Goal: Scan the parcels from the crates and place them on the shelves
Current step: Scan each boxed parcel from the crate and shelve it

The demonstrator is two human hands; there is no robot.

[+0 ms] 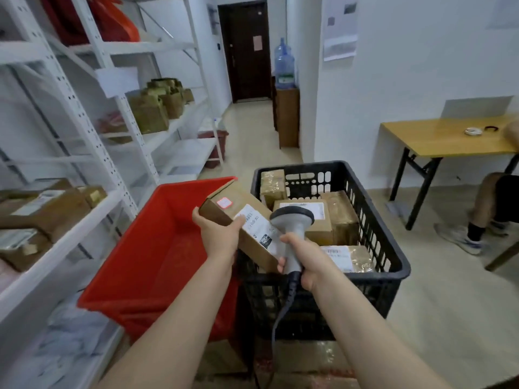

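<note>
Parcel (224,204): gripped by left hand (220,234), fingers hidden beneath.
Scanner (292,220): clamped in right hand (307,262).
Label (257,228): beside left hand, blurred, perhaps barcode.

Both bare forearms reach forward; the left hand (219,236) grips a brown cardboard parcel (228,195), the right hand (307,259) clasps a grey plastic scanner (292,219).

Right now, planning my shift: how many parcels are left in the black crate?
4 show in the black crate: back-left parcel, centre parcel, right parcel, front parcel. Others may hide beneath.
</note>
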